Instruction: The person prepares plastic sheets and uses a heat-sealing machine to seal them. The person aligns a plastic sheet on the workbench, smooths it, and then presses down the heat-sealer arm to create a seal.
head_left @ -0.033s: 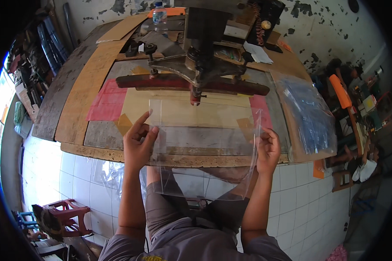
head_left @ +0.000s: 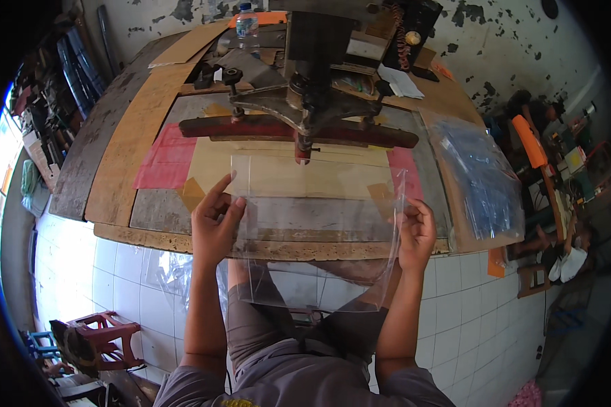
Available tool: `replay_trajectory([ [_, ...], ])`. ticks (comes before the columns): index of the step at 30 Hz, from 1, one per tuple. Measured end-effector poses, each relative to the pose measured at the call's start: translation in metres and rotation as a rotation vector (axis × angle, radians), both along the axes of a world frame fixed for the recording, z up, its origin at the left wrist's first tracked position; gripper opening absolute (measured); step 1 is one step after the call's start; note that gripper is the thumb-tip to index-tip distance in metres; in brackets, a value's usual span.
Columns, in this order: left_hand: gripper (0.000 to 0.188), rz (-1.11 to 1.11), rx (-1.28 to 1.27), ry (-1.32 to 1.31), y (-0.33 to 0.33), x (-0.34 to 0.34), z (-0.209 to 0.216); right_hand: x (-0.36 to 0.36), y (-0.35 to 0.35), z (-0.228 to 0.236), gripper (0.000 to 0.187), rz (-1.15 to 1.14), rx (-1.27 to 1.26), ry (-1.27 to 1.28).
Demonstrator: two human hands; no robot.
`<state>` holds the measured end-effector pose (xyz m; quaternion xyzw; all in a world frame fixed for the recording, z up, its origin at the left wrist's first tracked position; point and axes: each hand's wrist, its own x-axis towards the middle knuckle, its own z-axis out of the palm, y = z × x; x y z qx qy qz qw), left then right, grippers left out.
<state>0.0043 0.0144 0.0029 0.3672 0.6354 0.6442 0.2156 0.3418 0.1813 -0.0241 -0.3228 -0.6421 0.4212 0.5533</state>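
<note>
A clear plastic sheet (head_left: 319, 234), with folded or layered side edges, is stretched between my two hands. On its left edge, my left hand (head_left: 214, 220) pinches with the thumb, its index finger pointing up along the plastic. My right hand (head_left: 416, 230) holds the right edge between thumb and curled fingers. The sheet's far part lies over the table front, and its near part hangs past the edge above my lap. Just beyond it stands a press with a long dark red bar (head_left: 271, 130) over a cream sheet (head_left: 285, 178) taped to the bed.
Pink sheets (head_left: 161, 163) flank the cream one. A stack of clear plastic (head_left: 480, 180) lies at the table's right. A water bottle (head_left: 248, 28) stands at the back. A red stool (head_left: 112, 339) is on the tiled floor at left. Another person sits at far right.
</note>
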Motion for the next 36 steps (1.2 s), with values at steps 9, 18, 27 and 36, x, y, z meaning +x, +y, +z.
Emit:
replay_trajectory([
  [9, 0.049, -0.017, -0.006, 0.063, 0.003, 0.0, -0.002, 0.004, -0.001, -0.001, 0.037, 0.056, 0.049, 0.047],
  [18, 0.045, -0.099, 0.109, 0.028, 0.003, 0.001, 0.001, 0.003, 0.003, -0.006, 0.039, 0.137, 0.085, 0.123],
  [27, 0.065, -0.177, 0.132, 0.051, 0.003, 0.003, 0.005, -0.001, 0.003, 0.009, 0.051, 0.254, 0.003, 0.099],
  [36, 0.067, -0.107, 0.103, 0.13, 0.0, 0.005, 0.005, 0.003, 0.006, 0.006, 0.038, 0.239, -0.012, 0.06],
])
